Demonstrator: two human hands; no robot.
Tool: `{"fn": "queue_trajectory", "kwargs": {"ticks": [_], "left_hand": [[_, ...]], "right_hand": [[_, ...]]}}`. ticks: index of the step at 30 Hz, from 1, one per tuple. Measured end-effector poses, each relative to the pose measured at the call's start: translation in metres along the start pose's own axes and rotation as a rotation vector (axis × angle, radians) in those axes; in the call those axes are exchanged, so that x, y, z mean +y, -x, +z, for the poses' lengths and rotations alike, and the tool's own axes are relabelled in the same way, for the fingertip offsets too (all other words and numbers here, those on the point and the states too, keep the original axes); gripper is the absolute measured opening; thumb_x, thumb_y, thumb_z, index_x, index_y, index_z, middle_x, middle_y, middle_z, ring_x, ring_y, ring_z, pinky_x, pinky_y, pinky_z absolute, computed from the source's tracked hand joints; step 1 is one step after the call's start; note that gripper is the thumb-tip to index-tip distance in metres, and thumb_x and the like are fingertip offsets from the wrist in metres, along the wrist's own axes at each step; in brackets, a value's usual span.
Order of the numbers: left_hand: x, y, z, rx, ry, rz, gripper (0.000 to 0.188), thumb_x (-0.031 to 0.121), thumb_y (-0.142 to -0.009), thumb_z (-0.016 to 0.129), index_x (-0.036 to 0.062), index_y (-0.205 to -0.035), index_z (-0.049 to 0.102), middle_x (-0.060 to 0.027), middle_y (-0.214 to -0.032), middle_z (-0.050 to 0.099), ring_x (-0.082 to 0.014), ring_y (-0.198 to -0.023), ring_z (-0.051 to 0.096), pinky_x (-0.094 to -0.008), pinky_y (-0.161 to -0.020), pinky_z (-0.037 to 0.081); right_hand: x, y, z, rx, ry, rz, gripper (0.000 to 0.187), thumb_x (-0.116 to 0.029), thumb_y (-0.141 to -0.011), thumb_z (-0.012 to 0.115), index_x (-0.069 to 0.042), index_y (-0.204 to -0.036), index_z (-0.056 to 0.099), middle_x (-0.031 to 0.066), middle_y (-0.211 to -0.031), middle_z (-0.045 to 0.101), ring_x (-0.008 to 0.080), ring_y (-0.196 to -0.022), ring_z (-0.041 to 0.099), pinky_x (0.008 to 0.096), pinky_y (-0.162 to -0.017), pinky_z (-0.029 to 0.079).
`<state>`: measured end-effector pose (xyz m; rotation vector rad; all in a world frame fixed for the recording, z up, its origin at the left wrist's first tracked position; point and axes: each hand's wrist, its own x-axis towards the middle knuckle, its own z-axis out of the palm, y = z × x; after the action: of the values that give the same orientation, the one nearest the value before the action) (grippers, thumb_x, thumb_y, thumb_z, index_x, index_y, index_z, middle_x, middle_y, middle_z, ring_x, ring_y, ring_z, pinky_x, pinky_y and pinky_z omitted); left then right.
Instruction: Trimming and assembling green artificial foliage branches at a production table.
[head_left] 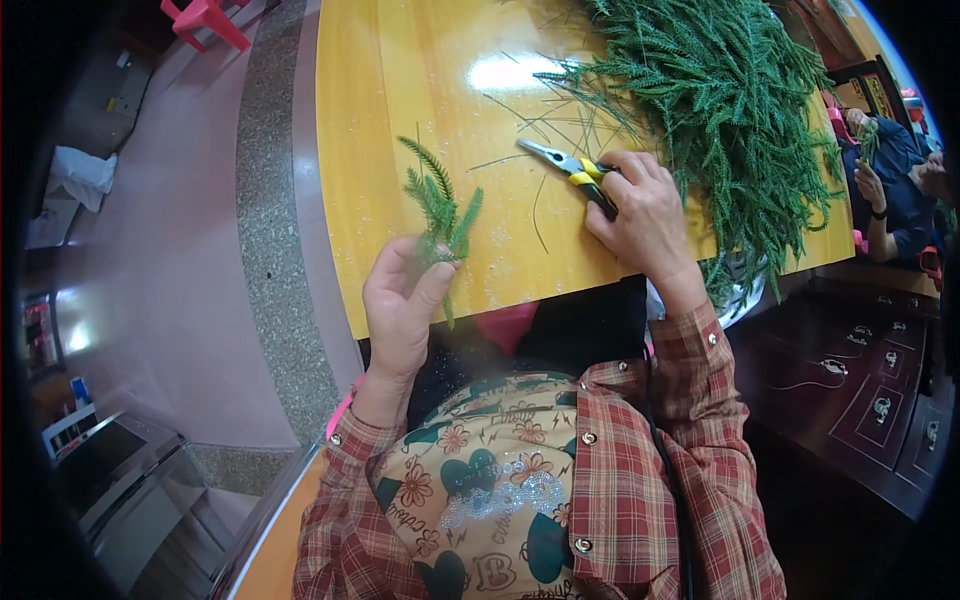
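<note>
Between the thumb and fingers of my left hand [403, 293] is a small green artificial-looking sprig [436, 200], its needled tips pointing up and away from me. A short end of it pokes out below my fingers. My right hand [640, 208] is wrapped round the yellow-and-black handles of a pair of pliers [562, 160]. The metal jaws point to the upper left, low over the yellow table [380, 80], and touch nothing I can make out. A big heap of similar green sprigs [720, 110] covers the table's right side, beyond my right hand.
Thin loose stems [540, 125] and pale crumbs lie across the tabletop. Some greenery hangs over the near right edge above a clear plastic bag [735, 300]. At the far right another person [890, 185] holds a green sprig. A pink stool [207, 22] stands at the upper left.
</note>
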<state>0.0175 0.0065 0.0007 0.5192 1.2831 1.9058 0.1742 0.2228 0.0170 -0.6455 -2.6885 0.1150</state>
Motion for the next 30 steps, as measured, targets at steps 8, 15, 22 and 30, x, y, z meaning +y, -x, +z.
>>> {"fn": "queue_trajectory", "kwargs": {"ticks": [8,15,22,30], "left_hand": [[0.001,-0.001,-0.003,-0.007,-0.017,-0.004,0.022,0.008,-0.086,0.064,0.0006,-0.104,0.055,-0.005,-0.099,0.062,-0.0129,-0.091,0.058,-0.0276,-0.087,0.045],[-0.003,-0.003,-0.004,-0.014,0.043,-0.013,0.024,0.015,-0.087,0.065,0.0008,-0.103,0.055,-0.0072,-0.097,0.063,-0.0158,-0.091,0.059,-0.0294,-0.086,0.045],[-0.003,-0.004,-0.004,-0.047,0.152,-0.058,0.028,0.022,-0.086,0.065,0.0019,-0.103,0.054,-0.0078,-0.094,0.062,-0.0178,-0.091,0.06,-0.0298,-0.082,0.046],[-0.004,-0.003,-0.006,-0.074,0.108,-0.04,0.03,0.018,-0.089,0.062,-0.0002,-0.11,0.052,-0.0077,-0.099,0.063,-0.0144,-0.094,0.06,-0.0284,-0.087,0.047]], "right_hand": [[0.001,0.006,-0.005,-0.006,-0.742,0.505,0.018,-0.014,-0.074,0.067,-0.003,-0.069,0.054,0.0141,-0.111,0.06,0.0265,-0.087,0.059,0.0385,-0.078,0.047],[-0.039,0.024,-0.022,-0.084,-1.769,0.611,0.02,-0.017,-0.075,0.066,-0.006,-0.068,0.051,0.0212,-0.115,0.057,0.0281,-0.095,0.058,0.041,-0.09,0.042],[-0.05,0.035,-0.029,-0.371,-1.566,0.287,0.024,-0.018,-0.07,0.07,-0.006,-0.067,0.05,0.0192,-0.112,0.056,0.0294,-0.101,0.055,0.0394,-0.098,0.034],[-0.061,0.027,-0.029,-0.316,-1.074,0.15,0.027,-0.018,-0.068,0.07,-0.004,-0.067,0.047,0.0182,-0.111,0.057,0.0274,-0.101,0.056,0.0364,-0.092,0.04]]}}
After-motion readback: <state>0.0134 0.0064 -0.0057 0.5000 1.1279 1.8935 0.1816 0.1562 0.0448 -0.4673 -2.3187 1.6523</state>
